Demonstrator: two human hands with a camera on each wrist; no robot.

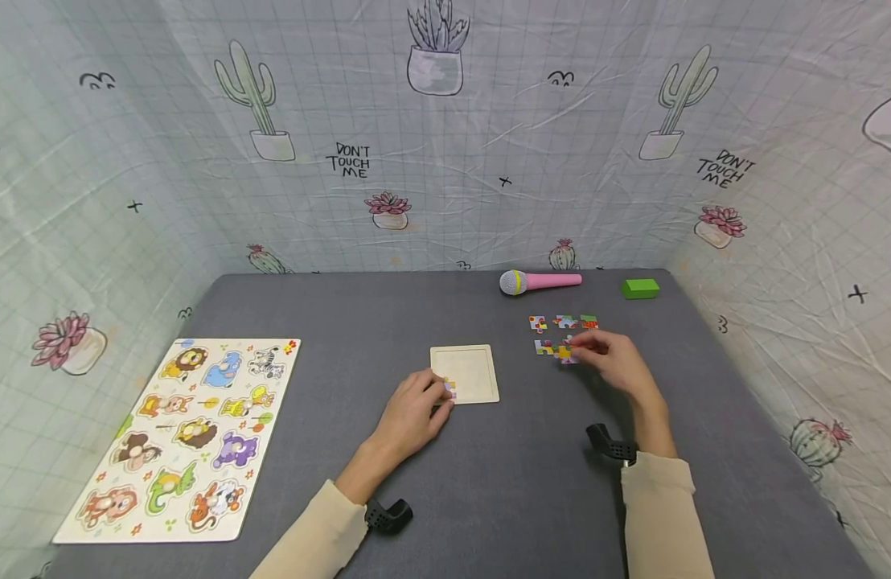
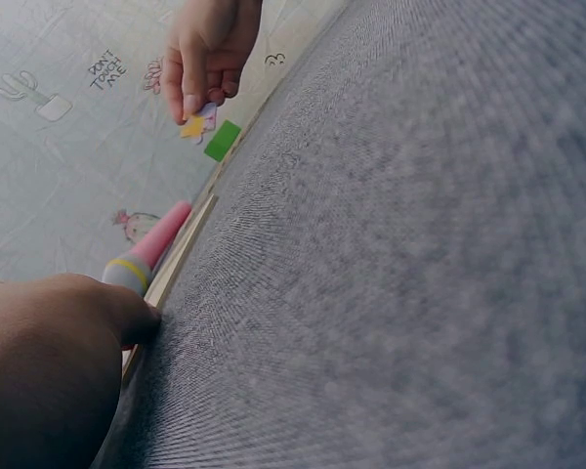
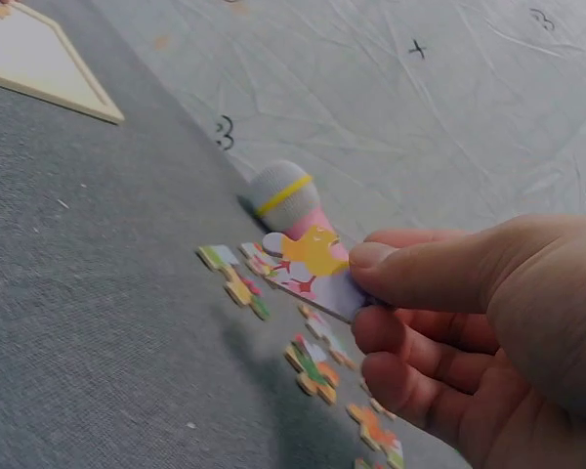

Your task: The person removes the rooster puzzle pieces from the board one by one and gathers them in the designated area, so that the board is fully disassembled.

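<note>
A small square wooden puzzle tray (image 1: 476,375) lies mid-table, with one jigsaw piece (image 1: 450,388) in its lower left corner. My left hand (image 1: 414,408) grips that corner of the tray, its thumb at the edge and its fingers over the piece, partly hiding it. Above the table, my right hand (image 1: 613,363) pinches a yellow and lilac jigsaw piece (image 3: 317,256) between thumb and forefinger. Several loose jigsaw pieces (image 1: 544,347) lie beneath and beyond that hand; the right wrist view shows them with picture sides up.
At the back lies a pink toy microphone (image 1: 554,281) with a grey head. A green block (image 1: 640,289) sits at the back right. On the left is a large animal puzzle board (image 1: 253,434). A printed cloth (image 1: 503,137) hangs behind the table.
</note>
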